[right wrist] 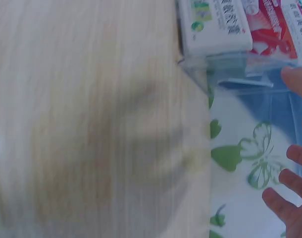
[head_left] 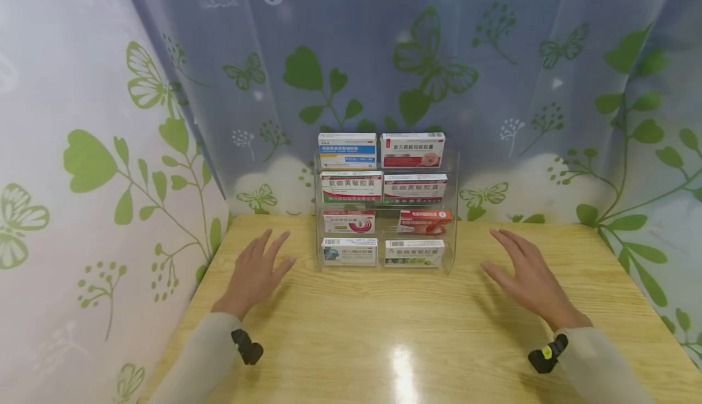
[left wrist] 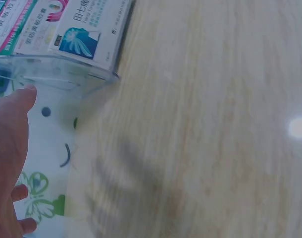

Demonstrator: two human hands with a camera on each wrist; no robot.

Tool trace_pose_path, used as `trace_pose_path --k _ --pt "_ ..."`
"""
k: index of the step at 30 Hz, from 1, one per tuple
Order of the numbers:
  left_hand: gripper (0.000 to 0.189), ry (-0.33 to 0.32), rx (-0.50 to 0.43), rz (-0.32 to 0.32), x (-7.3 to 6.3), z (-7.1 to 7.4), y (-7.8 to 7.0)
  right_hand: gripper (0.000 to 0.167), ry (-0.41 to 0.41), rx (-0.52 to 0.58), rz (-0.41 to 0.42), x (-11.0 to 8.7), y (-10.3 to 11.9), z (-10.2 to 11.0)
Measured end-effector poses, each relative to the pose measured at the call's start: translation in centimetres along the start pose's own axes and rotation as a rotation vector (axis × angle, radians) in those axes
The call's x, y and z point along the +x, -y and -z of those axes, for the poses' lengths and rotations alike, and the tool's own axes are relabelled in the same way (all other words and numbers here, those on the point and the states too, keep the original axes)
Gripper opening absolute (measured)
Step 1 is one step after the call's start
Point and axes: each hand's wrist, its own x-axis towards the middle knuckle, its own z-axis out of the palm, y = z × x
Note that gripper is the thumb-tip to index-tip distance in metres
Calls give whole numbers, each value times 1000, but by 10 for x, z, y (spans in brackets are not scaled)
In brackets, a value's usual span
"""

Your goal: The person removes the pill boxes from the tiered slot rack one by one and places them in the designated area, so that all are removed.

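Note:
A clear stepped display rack (head_left: 451, 251) stands at the back of the table, with medicine boxes in two columns on its tiers. On top are a blue-and-white box (head_left: 348, 150) and a white-and-red box (head_left: 413, 150). The lowest tier bears two mostly white boxes, the left one (head_left: 349, 252) and the right one (head_left: 414, 253). To the rack's left is my left hand (head_left: 256, 275), fingers spread and holding nothing. On the other side my right hand (head_left: 529, 279) reaches forward, fingers extended, apart from the rack and holding nothing.
The wooden table (head_left: 351, 331) extends in front of the rack and under both forearms. Behind it hangs a blue-and-white curtain (head_left: 362, 38) with green butterflies and leaves. Similar patterned cloth (head_left: 109, 221) borders the left side. Each wrist carries a small black camera.

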Motion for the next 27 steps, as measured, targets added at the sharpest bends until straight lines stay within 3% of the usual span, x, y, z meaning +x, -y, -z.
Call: trace_pose_path --k 9,18,23,27 --pt "64 -77 -143 -77 29 7 -21 71 -32 37 12 27 25 -9" --pt "55 -35 -416 -142 53 4 -42 58 -48 111 62 44 45 -26" --pt "53 -40 -510 -127 61 -3 -50 50 -20 166 58 50 54 -35" --pt "51 -45 -570 -74 64 -7 -53 47 32 202 51 53 60 -41"
